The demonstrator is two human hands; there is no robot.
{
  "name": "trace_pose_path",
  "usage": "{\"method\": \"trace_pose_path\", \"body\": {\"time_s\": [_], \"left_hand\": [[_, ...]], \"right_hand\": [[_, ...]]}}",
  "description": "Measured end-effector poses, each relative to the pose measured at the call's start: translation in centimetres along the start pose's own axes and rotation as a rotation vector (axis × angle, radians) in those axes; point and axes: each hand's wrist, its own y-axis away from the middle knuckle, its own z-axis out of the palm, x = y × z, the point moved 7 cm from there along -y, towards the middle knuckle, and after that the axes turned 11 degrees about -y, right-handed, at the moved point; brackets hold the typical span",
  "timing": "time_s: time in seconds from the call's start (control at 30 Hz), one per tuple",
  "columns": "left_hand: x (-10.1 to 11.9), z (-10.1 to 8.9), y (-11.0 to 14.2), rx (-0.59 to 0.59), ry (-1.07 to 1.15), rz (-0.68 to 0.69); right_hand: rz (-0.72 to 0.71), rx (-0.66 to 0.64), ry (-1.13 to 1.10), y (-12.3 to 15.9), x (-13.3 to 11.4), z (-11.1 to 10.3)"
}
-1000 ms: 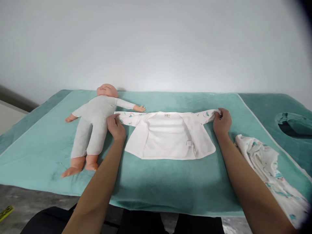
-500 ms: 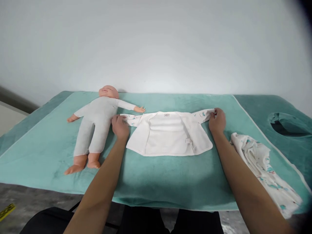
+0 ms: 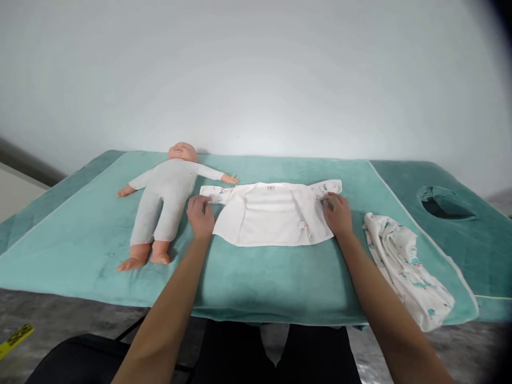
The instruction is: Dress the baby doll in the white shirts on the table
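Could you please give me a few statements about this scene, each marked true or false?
1. The doll lies face up. True.
2. The white jacket is folded shut. False: it is spread with its front open.
3. The left hand is at one patterned sleeve, the right hand at the other. True.
4. The patterned cloth lies beside the doll's feet. False: it lies bunched on the far side of the jacket from the doll.

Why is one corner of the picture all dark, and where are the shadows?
In the head view, the top right corner goes black, perhaps from the lens's edge; the wall looks brightest near its middle; soft shadows fall on the green cover beside the doll; the neck label is too small to read.
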Motion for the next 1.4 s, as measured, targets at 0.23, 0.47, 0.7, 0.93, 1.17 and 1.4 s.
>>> {"method": "trace_pose_path", "body": {"time_s": [0.23, 0.47, 0.7, 0.93, 1.17, 1.4], "left_hand": [[5.4, -1.8, 8.6, -0.347, -0.028, 0.420], [9.3, -1.6, 10.9, -0.528, -0.090, 0.665], [10.5, -3.2, 10.6, -0.398, -0.125, 0.733], [10.6, -3.7, 11.0, -0.419, -0.132, 0.756], [9.3, -3.3, 10.9, -0.420, -0.011, 0.621], [4.7, -2.6, 8.9, -0.388, 0.123, 0.049]], "right_hand": [[-0.061, -0.163, 0.029, 6.7, -4.3, -0.6], [-0.189, -0.360, 0.068, 10.1, -6.7, 0.2], [-0.271, -0.221, 0.118, 9.7, -7.7, -0.7], [-0.271, -0.155, 0.118, 10.1, -8.6, -1.8], [-0.168, -0.209, 0.021, 10.0, -7.5, -1.3], [-0.088, -0.335, 0.027, 10.6, -6.4, 0.3]]}}
